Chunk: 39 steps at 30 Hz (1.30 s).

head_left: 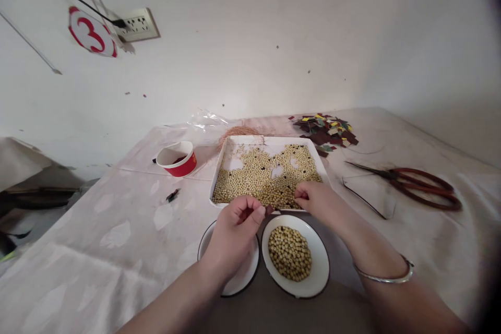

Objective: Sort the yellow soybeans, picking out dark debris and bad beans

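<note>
Scrap (269, 210) in left hand (238, 229), indistinct

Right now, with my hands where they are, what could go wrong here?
The small dark piece at your left hand's fingertips might slip and get lost among the yellow beads in the tray.
The bowl of beads sits between your forearms, so a bump could spill it.
The scissors lie beyond your right hand, tips towards the tray; a sideways sweep might catch them.
</note>
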Tool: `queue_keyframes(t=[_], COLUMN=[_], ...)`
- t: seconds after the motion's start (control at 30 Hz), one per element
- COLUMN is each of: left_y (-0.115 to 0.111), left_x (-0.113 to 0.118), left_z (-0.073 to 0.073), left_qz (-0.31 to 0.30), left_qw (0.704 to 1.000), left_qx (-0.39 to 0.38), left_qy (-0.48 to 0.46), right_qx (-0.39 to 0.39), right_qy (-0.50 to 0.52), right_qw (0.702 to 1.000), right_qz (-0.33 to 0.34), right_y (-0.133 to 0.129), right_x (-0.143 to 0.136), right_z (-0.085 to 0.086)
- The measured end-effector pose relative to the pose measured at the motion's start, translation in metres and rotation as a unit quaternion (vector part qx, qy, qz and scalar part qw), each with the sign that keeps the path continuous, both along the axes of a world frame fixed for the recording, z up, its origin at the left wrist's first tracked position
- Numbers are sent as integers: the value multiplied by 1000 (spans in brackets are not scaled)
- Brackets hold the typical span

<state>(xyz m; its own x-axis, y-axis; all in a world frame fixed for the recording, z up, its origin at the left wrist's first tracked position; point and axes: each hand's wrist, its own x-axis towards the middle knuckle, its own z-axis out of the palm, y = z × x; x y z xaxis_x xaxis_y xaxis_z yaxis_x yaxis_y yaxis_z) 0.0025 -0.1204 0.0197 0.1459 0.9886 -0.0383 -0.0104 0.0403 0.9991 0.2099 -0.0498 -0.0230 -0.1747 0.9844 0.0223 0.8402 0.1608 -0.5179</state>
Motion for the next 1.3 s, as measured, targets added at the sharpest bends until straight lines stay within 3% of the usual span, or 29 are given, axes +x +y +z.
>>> queue_keyframes(t=[0.1,0.23,0.3,0.43,0.57,0.9,1.3], left_y=[0,0,0,0,-1,-3,-3], left_x=[0,1,2,2,2,2,2], left_z=[1,2,1,0,1,-2,-1], left_qz=[-1,1,-1,1,-11,-30,-32], left_qw=[1000,1000,1000,1000,1000,985,982], left_qx=[2,0,-1,9,0,-71,-96], left_qy=[5,-3,-14,-13,-29,-156,-157], right_qx=[22,64,95,119,141,195,215], right_qy=[12,55,127,174,156,129,102], right_qw=[1000,996,987,971,968,965,966], right_qz=[-14,-18,29,107,135,121,103], right_y=[-4,-25,-39,-62,-68,-69,-68], right_x=[0,-13,-24,-44,-52,-58,-56], right_z=[8,31,44,56,53,43,41])
